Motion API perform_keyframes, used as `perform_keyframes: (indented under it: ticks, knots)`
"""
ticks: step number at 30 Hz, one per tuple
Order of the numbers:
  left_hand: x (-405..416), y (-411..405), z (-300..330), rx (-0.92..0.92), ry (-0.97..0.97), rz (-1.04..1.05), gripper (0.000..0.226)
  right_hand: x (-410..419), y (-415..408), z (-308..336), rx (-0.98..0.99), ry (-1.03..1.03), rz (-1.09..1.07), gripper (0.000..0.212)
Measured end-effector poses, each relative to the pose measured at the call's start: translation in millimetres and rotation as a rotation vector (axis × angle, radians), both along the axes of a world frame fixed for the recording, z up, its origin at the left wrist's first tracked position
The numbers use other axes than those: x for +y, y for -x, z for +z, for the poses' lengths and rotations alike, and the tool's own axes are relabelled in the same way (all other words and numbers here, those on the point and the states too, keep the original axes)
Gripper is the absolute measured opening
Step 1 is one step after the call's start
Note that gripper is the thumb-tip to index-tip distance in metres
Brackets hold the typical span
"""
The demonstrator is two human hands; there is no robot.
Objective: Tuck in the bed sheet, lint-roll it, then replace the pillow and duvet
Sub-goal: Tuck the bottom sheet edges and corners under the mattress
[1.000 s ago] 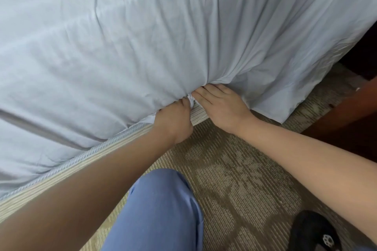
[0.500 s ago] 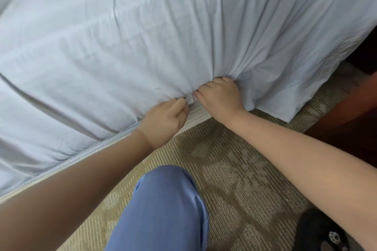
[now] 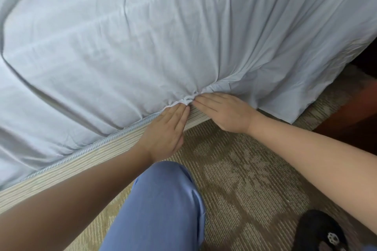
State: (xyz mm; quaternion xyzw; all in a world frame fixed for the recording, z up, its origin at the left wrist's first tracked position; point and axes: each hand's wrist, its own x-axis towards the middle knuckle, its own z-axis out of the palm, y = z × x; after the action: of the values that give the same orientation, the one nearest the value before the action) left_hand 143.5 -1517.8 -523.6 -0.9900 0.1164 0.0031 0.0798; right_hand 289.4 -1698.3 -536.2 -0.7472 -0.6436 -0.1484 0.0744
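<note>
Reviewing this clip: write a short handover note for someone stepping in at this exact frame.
Left hand: fingers straight, pushing the bed sheet in above the striped bed base.
Right hand: flat, fingertips at the same bunched fold.
Done: sheet is tucked along the edge left of the hands.
Left: the loose sheet corner hanging to the right; then lint-rolling, pillow and duvet, none of which are in view.

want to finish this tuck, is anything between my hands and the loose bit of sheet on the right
Nothing visible. The right hand and left hand both touch the sheet at the bunched edge; the untucked flap hangs freely beside the right hand.
</note>
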Motion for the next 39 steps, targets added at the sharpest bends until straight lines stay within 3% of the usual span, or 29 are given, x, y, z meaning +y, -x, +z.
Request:
perform_keyframes:
  ticks: [10,16,19,22,27,34,39]
  knots:
    - [-4.1,12.3,1.2,-0.164,0.211,0.027,0.060,31.4,24.8,2.7,0.190,-0.025,-0.253,0.050]
    - [-9.8,-7.9,4.9,-0.050,0.158,0.220,0.071,52.8,19.7,24.0,0.272,-0.003,-0.356,0.033]
    - [-14.3,-22.8,11.3,0.001,0.235,0.348,0.075,58.0,14.0,24.7,0.244,0.171,-0.414,0.033]
    - [-16.6,-25.8,10.7,0.042,0.192,0.368,0.080,51.9,8.2,20.9,0.230,0.243,-0.377,0.045]
    - [-28.2,-16.2,13.0,0.009,0.179,0.359,0.078,28.0,2.4,10.5,0.115,0.125,-0.229,0.046]
    - [-32.3,-19.6,22.0,-0.032,0.185,0.196,0.067,-5.4,-10.6,3.8,-0.062,0.114,-0.272,0.046]
    - [-52.5,-49.9,30.4,0.066,0.157,0.227,0.067,-11.3,-11.6,7.6,0.023,0.093,-0.340,0.047]
